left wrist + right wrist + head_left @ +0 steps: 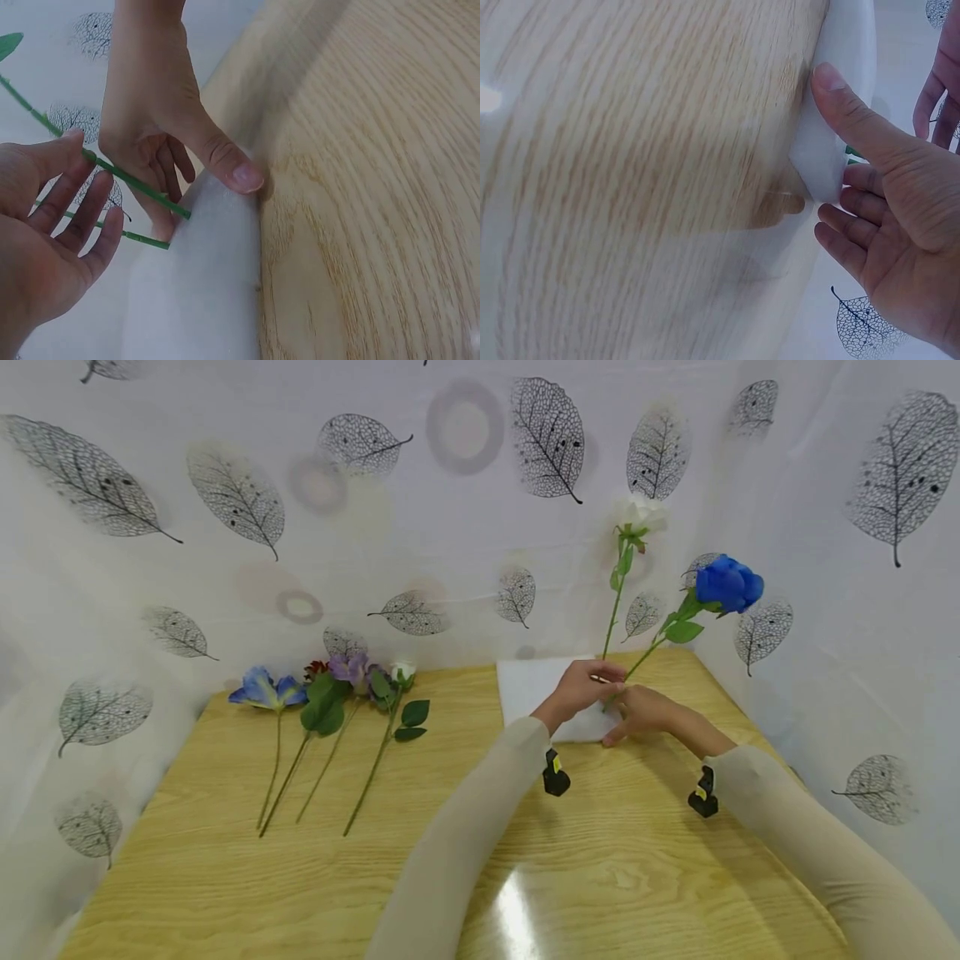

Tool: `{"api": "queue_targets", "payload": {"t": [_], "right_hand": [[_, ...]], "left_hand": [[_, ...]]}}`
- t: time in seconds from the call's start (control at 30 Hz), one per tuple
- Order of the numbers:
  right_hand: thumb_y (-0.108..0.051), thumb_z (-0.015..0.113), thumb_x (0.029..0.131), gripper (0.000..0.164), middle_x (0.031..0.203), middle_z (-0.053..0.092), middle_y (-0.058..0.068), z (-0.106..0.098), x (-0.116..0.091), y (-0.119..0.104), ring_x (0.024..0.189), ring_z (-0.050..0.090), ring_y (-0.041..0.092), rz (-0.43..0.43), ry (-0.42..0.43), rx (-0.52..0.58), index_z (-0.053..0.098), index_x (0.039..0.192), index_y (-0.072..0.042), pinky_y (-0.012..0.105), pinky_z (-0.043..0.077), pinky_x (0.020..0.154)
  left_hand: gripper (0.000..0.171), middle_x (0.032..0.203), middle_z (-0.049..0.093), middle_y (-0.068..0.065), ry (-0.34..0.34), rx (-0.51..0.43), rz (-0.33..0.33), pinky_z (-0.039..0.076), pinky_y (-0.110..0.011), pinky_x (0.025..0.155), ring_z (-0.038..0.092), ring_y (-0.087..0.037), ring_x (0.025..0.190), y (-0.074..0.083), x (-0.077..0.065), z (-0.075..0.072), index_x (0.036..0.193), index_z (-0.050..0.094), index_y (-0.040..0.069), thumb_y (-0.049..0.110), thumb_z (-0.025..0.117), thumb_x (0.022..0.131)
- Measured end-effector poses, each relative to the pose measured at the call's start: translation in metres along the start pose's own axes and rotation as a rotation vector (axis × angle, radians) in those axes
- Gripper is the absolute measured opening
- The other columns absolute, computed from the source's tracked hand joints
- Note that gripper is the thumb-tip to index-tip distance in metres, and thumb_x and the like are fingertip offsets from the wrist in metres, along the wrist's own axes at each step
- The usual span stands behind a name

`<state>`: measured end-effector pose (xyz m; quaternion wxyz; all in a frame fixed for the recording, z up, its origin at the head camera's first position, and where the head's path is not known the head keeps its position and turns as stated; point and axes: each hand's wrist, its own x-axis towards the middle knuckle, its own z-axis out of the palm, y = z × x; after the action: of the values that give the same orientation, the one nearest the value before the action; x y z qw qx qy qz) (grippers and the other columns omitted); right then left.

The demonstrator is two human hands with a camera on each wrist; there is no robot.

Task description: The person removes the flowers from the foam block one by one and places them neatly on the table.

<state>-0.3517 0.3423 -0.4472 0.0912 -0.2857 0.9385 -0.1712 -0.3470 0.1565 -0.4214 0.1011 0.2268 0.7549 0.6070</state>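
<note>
My left hand pinches the green stem of a blue rose between thumb and fingers. The stem's lower end comes down at a white foam block. Behind that hand a white rose stands nearly upright at the block, its thin stem passing behind my left fingers in the left wrist view. My right hand grips the block's right front corner, thumb along the front and the other fingers bent around the side.
On the left of the wooden table lie several loose flowers: a blue one, a dark red one, a purple one and a small white one. A leaf-patterned curtain hangs behind the table.
</note>
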Motion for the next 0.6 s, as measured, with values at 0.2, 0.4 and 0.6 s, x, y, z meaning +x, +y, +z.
{"api": "queue_targets", "payload": {"t": [0.2, 0.4, 0.6], "right_hand": [[-0.04, 0.092, 0.073, 0.11, 0.139, 0.054, 0.038, 0.0009, 0.0008, 0.0024, 0.123, 0.058, 0.049, 0.009, -0.021, 0.004, 0.035, 0.148, 0.019, 0.058, 0.051, 0.1], [-0.04, 0.093, 0.072, 0.103, 0.126, 0.063, 0.034, 0.0003, 0.0009, 0.0027, 0.11, 0.063, 0.042, 0.011, -0.032, -0.003, 0.044, 0.142, 0.018, 0.053, 0.054, 0.092], [-0.037, 0.093, 0.071, 0.071, 0.07, 0.052, 0.001, -0.0008, 0.0028, 0.0014, 0.068, 0.046, 0.017, 0.013, -0.033, 0.012, 0.066, 0.117, 0.009, 0.031, 0.04, 0.064]], "left_hand": [[0.019, 0.113, 0.075, -0.015, 0.048, 0.038, 0.02, 0.055, -0.015, 0.07, 0.072, -0.022, 0.095, 0.0023, 0.0035, 0.0047, 0.114, 0.076, 0.002, 0.007, 0.069, 0.097], [0.019, 0.113, 0.075, -0.017, 0.053, 0.064, 0.032, 0.054, -0.014, 0.07, 0.071, -0.023, 0.097, 0.0033, 0.0052, 0.006, 0.114, 0.075, 0.0, 0.006, 0.067, 0.098], [0.018, 0.111, 0.074, -0.02, 0.077, 0.039, 0.054, 0.053, -0.015, 0.072, 0.07, -0.029, 0.101, 0.0045, 0.0039, 0.0051, 0.112, 0.074, -0.003, 0.004, 0.068, 0.097]]}}
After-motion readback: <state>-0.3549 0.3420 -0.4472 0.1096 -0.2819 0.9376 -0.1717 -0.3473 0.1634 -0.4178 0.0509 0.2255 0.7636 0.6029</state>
